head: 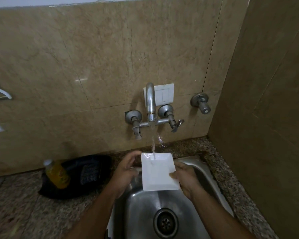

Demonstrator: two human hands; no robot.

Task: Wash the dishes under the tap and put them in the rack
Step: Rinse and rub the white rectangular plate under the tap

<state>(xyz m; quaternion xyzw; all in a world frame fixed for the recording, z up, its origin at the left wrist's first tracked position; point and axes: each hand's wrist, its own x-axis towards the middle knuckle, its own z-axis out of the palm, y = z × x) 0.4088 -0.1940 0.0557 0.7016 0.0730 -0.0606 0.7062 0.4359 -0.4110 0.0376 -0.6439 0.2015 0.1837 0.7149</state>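
Sink (pixel 205 171): I see steel directly under the plate; a drop would chip it.
Plate (pixel 158 171): white, square, held over the sink, tap (pixel 150 104) stream striking its far end.
Left hand (pixel 128 168): fingers curled on the left edge.
Right hand (pixel 185 178): fingers pinching the right edge; wet grip may slip.
Rack: not in view.
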